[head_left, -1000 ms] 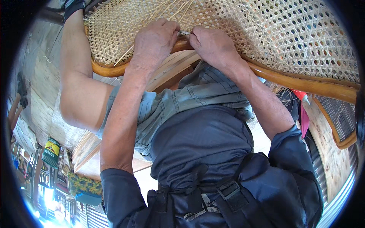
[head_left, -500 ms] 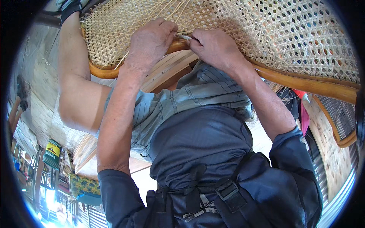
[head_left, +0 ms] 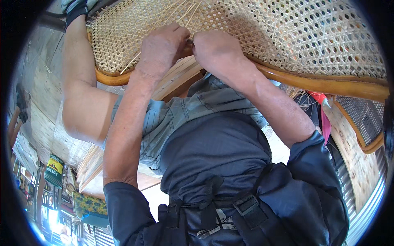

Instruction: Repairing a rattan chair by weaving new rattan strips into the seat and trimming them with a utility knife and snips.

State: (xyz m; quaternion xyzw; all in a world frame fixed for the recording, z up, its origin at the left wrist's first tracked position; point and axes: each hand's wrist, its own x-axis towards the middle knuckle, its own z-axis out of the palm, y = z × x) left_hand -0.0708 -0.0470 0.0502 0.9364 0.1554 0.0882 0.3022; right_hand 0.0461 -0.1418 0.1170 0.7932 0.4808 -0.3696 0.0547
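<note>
A woven cane panel (head_left: 287,37) with open holes is set in a curved, varnished wooden frame (head_left: 312,85). Both hands meet at its near edge. My left hand (head_left: 164,49) is closed with fingers curled at the frame; what it pinches is hidden. Beside it, almost touching, my right hand (head_left: 219,51) is closed too, knuckles up, and its fingertips are out of sight behind the hand. Loose cane strands (head_left: 191,12) stick up from the weave just beyond my left hand, and another strand crosses the panel left of it.
My bare leg (head_left: 80,82) extends along the left side. Wooden boards (head_left: 180,78) lie beneath the frame. A second cane-panelled piece (head_left: 363,119) stands at right near a pale plank (head_left: 353,160). A green and yellow can (head_left: 54,170) is at lower left.
My right hand has moved left, close against my left hand, and turned knuckles up. The small pale thing at its fingertips is now hidden. My left hand has barely moved.
</note>
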